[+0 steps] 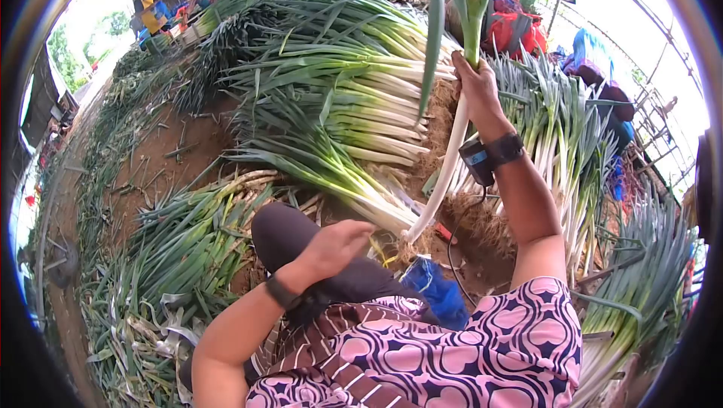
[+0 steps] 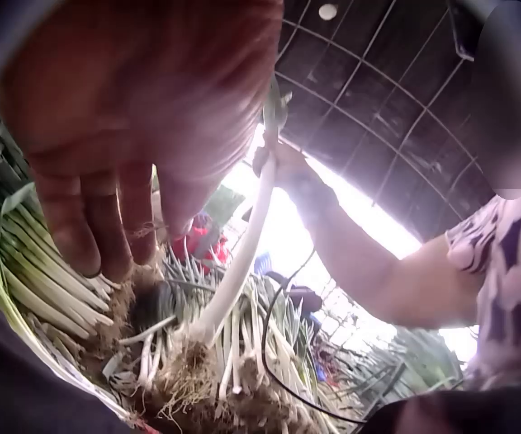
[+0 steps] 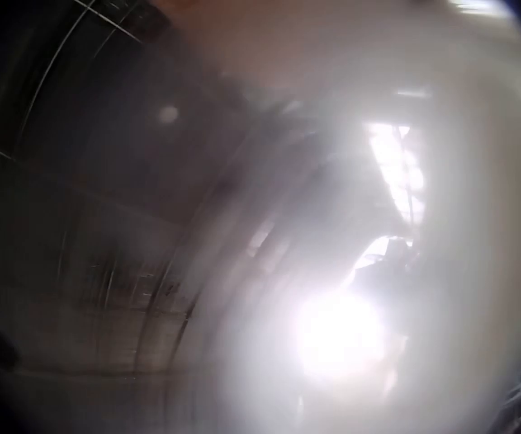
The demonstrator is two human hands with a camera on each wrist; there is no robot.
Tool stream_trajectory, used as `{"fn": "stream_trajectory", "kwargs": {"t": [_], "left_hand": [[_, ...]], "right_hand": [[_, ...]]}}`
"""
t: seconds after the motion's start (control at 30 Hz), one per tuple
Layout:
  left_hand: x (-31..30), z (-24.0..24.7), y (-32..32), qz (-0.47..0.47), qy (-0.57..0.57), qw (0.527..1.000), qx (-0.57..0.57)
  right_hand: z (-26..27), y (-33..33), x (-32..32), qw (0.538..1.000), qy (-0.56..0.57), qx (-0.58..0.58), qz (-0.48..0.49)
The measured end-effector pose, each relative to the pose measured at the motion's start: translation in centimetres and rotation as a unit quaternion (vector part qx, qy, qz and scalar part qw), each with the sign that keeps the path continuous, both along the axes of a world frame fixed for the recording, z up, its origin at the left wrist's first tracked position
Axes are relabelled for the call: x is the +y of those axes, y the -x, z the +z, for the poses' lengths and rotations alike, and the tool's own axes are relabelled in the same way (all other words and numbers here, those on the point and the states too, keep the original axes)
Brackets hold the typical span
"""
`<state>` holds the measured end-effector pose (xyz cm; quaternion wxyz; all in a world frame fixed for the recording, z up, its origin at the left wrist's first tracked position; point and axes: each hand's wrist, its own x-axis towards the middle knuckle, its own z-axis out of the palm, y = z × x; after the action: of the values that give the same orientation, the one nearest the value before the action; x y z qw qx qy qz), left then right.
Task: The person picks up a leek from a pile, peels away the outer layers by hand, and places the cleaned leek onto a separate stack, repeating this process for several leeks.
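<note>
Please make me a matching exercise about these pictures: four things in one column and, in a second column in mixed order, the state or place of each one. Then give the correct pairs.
Column one:
1. right hand
2. left hand
3. held leek
4. blue plastic

Column two:
a. lies low, beside the dark knee
b. open, holding nothing
c. roots down, green leaves up
d. raised high, grips a white stalk

Pairs: 1-d, 2-b, 3-c, 4-a.
</note>
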<state>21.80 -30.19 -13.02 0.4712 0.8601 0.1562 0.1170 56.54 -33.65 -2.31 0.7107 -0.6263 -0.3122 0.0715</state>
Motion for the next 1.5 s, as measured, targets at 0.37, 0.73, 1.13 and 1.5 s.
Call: {"fn": "stream_trajectory", "kwargs": {"t": [0.37, 0.73, 1.13, 1.5], "left_hand": [[-3.1, -2.9, -4.6, -0.158, 0.259, 0.952, 0.047], [-2.0, -3.5, -2.7, -0.102, 0.327, 0.936, 0.079], [-2.4, -3.9, -2.6, -0.052, 0.052, 0.994, 0.083], [-2.1, -4.6, -2.2, -0.070, 0.165, 0.981, 0.071]], "right_hand": [[-0.3, 5.6, 1.5, 0.983, -0.023, 0.111, 0.147], [-1.4, 6.2, 4.8, 0.971, -0.030, 0.148, 0.187], [-1.7, 6.4, 5.8, 0.973, -0.048, 0.134, 0.181], [-1.8, 6.2, 6.2, 0.980, -0.030, 0.090, 0.174]]}}
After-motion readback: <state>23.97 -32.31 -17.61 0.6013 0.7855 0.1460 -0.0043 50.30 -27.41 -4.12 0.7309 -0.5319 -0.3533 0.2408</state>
